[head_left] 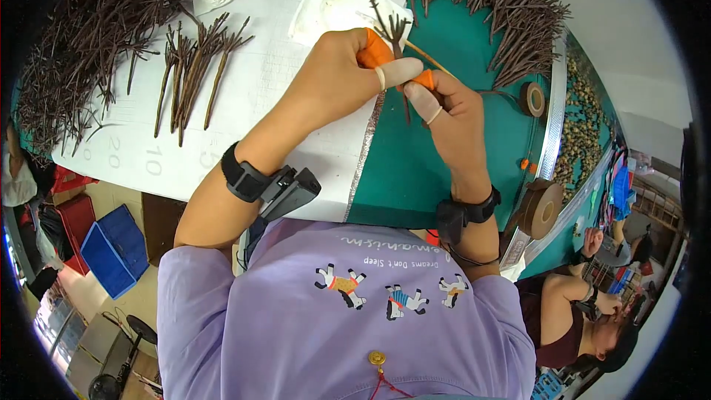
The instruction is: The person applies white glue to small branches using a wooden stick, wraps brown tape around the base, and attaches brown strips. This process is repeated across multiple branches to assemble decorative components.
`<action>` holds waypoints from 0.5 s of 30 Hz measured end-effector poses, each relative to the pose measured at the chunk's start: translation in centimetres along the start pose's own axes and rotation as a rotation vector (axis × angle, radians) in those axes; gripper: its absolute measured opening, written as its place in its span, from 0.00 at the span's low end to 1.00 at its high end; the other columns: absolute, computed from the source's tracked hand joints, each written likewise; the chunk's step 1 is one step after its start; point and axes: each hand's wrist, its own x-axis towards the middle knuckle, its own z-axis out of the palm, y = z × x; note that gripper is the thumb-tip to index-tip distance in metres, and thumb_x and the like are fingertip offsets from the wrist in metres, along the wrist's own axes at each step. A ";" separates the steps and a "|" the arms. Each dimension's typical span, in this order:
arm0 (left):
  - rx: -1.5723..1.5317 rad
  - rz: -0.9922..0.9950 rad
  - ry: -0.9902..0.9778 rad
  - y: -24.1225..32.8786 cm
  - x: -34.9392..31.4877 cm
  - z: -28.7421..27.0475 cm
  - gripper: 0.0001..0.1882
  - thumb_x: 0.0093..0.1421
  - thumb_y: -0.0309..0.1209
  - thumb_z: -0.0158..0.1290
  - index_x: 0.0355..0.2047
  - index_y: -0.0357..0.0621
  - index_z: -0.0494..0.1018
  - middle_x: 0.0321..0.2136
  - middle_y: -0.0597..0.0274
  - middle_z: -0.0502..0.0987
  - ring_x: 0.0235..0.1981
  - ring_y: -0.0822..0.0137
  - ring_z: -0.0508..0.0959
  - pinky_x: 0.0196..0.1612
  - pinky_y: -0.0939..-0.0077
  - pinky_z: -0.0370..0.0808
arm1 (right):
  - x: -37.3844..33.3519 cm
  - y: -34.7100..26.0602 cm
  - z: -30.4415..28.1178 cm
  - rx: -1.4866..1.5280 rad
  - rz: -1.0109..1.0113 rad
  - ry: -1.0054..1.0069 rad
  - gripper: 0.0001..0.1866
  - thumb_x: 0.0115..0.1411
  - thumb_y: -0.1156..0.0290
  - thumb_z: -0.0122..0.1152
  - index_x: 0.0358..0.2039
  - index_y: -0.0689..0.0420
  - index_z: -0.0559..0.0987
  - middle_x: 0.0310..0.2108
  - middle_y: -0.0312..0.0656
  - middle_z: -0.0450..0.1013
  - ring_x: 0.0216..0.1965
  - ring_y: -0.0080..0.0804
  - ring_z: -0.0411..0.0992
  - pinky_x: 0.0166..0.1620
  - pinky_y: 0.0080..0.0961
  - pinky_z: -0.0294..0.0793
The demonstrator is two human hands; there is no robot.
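Observation:
A brown branched twig [395,30] stands between my two hands, its forked tips pointing away from me and its stalk hanging below my fingers. My left hand [355,63] is closed on it, thumb in a white finger cot and a forefinger in an orange one. My right hand [452,104] pinches close beside the stalk, also with white and orange finger cots. A narrow brown tape [500,94] runs from a roll [532,99] to my right fingers; its end at the twig is hidden. Behind my hands lies a thin tan stick [429,58].
Dark twigs pile up at far left [89,37] and far right [489,0]. Several bundled twigs [194,67] lie on the white board. A stained white sheet [326,11] is behind my hands. A larger tape roll [544,209] stands at right; another person [578,318] sits beyond.

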 end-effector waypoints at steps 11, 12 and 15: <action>0.099 -0.100 -0.119 1.0 -0.4 -0.8 0.14 0.53 0.36 0.52 0.24 0.34 0.69 0.14 0.66 0.67 0.15 0.78 0.63 0.18 0.83 0.60 | 0.1 0.3 -1.2 -0.025 -0.004 -0.128 0.08 0.50 0.71 0.59 0.29 0.62 0.75 0.22 0.29 0.67 0.23 0.12 0.61 0.26 0.10 0.59; 0.059 -0.116 -0.136 1.2 -0.4 -0.8 0.14 0.53 0.35 0.51 0.24 0.34 0.69 0.14 0.66 0.67 0.15 0.78 0.63 0.19 0.83 0.60 | 0.1 0.3 -1.1 -0.025 -0.003 -0.128 0.08 0.50 0.71 0.59 0.29 0.62 0.75 0.22 0.29 0.67 0.23 0.12 0.61 0.26 0.10 0.59; -0.033 -0.153 -0.176 1.2 -0.4 -1.0 0.12 0.54 0.35 0.49 0.25 0.35 0.70 0.15 0.67 0.68 0.16 0.79 0.63 0.19 0.85 0.60 | 0.1 0.0 -0.8 -0.016 0.004 -0.168 0.08 0.50 0.71 0.59 0.29 0.63 0.75 0.23 0.30 0.68 0.24 0.13 0.63 0.29 0.11 0.62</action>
